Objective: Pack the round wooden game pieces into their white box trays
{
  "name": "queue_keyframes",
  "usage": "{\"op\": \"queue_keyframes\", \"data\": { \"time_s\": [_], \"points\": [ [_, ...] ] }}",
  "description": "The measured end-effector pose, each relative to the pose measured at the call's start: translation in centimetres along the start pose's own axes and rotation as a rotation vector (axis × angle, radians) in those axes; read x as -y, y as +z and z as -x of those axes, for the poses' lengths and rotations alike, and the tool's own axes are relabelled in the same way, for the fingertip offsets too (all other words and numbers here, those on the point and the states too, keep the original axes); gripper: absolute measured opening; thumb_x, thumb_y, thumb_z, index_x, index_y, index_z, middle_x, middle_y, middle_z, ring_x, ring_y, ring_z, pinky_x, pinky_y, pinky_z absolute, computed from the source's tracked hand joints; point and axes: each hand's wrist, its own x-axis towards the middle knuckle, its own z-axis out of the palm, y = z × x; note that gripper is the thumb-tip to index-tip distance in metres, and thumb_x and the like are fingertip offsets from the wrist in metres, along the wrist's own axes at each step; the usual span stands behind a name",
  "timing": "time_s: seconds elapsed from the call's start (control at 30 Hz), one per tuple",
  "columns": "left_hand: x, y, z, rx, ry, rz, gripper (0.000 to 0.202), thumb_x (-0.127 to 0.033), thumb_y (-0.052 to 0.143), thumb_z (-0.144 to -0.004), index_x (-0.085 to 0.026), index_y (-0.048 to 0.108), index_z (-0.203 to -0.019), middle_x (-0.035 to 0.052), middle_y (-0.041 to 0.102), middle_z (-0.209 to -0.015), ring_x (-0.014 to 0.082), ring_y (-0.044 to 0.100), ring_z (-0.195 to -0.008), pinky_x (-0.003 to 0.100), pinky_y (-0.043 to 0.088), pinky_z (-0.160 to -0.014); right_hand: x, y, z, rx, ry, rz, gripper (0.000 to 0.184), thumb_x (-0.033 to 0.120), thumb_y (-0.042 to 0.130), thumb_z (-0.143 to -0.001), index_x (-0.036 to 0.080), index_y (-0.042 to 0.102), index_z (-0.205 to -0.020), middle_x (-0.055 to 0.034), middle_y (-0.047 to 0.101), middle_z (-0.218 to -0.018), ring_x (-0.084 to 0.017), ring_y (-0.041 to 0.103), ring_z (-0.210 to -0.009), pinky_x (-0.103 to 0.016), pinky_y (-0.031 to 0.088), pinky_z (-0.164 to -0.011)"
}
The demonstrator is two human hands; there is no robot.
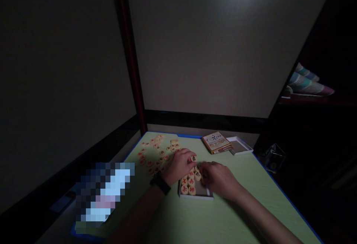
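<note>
Left hand: the left hand [180,166] is half closed with the knuckles up, and its fingertips pinch one round piece [193,158] by the rim.
Piece: it sits at the left fingertips, just past the far end of the box and between the two hands. Its marked face is turned up, probably because a rim grip leaves the character readable.
Right hand: the right hand [219,179] is palm down with the fingers curled over the right part of the box. I cannot tell whether it grips anything, since the fingertips are hidden in the dim light. It seems to rest there to steady the box.
Box: the box [196,196] is shallow and white-rimmed. It lies under and between both hands, with its near edge toward the wrists.
Boxed pieces: the boxed pieces [187,185] lie flat and face up, touching in rows below the left fingers. Packed edge to edge like this, they fit the box and cannot slide.
Loose pieces: the loose pieces [156,151] are scattered beyond and to the left of the left hand, mostly apart from one another and within its reach.
Watch: a dark watch [160,183] is on the left wrist.
Lid: a printed lid [216,142] lies beyond the right hand, well apart from the box, so it is out of the way.
Tray: a white tray [240,146] lies just to the right of the lid, farther still from the right hand.
Mat: a green mat [237,221] lies under everything, and both forearms cross it.
</note>
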Motion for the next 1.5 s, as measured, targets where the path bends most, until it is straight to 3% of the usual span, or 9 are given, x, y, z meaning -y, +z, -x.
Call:
{"op": "queue_keyframes", "data": {
  "time_s": [0.13,0.2,0.3,0.4,0.5,0.7,0.87,1.5],
  "points": [
    [-0.8,-0.2,0.1,0.011,0.013,0.019,0.018,-0.009,0.066,-0.077,-0.019,0.072,-0.091,0.0028,0.068,-0.092,0.0143,0.062,-0.081,0.024,0.051,-0.076,-0.6,-0.3,-0.3,-0.059,0.024,-0.242,0.017,0.017,0.061,-0.074,0.021,0.056,-0.09,-0.0006,0.068,-0.08,-0.016,0.06,-0.071,-0.024,0.032,-0.061],
    [-1.3,-0.2,0.2,0.028,0.032,0.02,0.018,-0.01,0.066,-0.078,-0.02,0.072,-0.092,0.0024,0.067,-0.09,0.0143,0.062,-0.082,0.024,0.05,-0.075,-0.8,-0.2,-0.6,-0.153,0.025,-0.403,0.008,0.023,0.056,-0.081,0.021,0.054,-0.088,-0.001,0.067,-0.078,-0.016,0.06,-0.068,-0.024,0.036,-0.061],
    [-1.8,0.0,0.5,0.059,0.041,0.038,0.022,-0.014,0.069,-0.077,-0.021,0.071,-0.098,0.0015,0.068,-0.088,0.0133,0.062,-0.076,0.023,0.049,-0.071,-1.1,0.6,-1.0,-0.263,0.029,-0.598,0.014,0.034,0.052,-0.086,0.021,0.053,-0.086,-0.0023,0.068,-0.076,-0.017,0.06,-0.066,-0.026,0.04,-0.061],
    [-2.1,0.1,0.8,0.097,0.045,0.032,0.024,-0.022,0.072,-0.077,-0.022,0.071,-0.101,0.0002,0.07,-0.085,0.0132,0.062,-0.072,0.023,0.049,-0.069,-1.6,1.2,-1.4,-0.268,0.061,-0.691,0.012,0.033,0.055,-0.082,0.021,0.053,-0.081,-0.0012,0.066,-0.071,-0.017,0.06,-0.065,-0.025,0.042,-0.06],
    [-2.1,0.0,0.8,0.132,0.087,-0.023,0.03,-0.03,0.075,-0.075,-0.023,0.07,-0.104,0.0013,0.071,-0.089,0.0168,0.064,-0.081,0.026,0.049,-0.074,-2.3,1.2,-1.6,-0.199,0.066,-0.742,0.009,0.027,0.058,-0.076,0.02,0.052,-0.077,-0.0005,0.065,-0.07,-0.016,0.059,-0.064,-0.024,0.042,-0.059],
    [-1.5,-0.3,0.7,0.23,0.188,-0.124,0.039,-0.033,0.079,-0.068,-0.022,0.07,-0.104,0.0061,0.071,-0.099,0.0233,0.062,-0.096,0.034,0.047,-0.087,-2.0,0.5,-1.0,-0.101,0.064,-0.416,0.007,0.014,0.058,-0.073,0.02,0.058,-0.077,0.0006,0.067,-0.067,-0.014,0.058,-0.061,-0.022,0.033,-0.057],
    [-1.6,-0.2,0.8,0.259,0.15,-0.178,0.032,-0.032,0.076,-0.068,-0.022,0.071,-0.098,0.0057,0.072,-0.095,0.0244,0.062,-0.095,0.036,0.047,-0.087,-0.9,0.4,-0.5,-0.054,0.09,-0.184,0.015,0.01,0.056,-0.072,0.02,0.064,-0.08,-0.0025,0.071,-0.074,-0.017,0.063,-0.071,-0.023,0.03,-0.059],
    [-1.2,-0.1,0.9,0.27,0.1,-0.2,0.035,-0.031,0.074,-0.067,-0.024,0.071,-0.101,0.0055,0.074,-0.096,0.0253,0.065,-0.094,0.035,0.048,-0.088,-0.6,-0.3,-0.2,-0.025,0.05,-0.129,0.018,0.012,0.055,-0.074,0.019,0.069,-0.083,-0.0063,0.072,-0.086,-0.019,0.064,-0.079,-0.024,0.036,-0.066]
  ]
}}
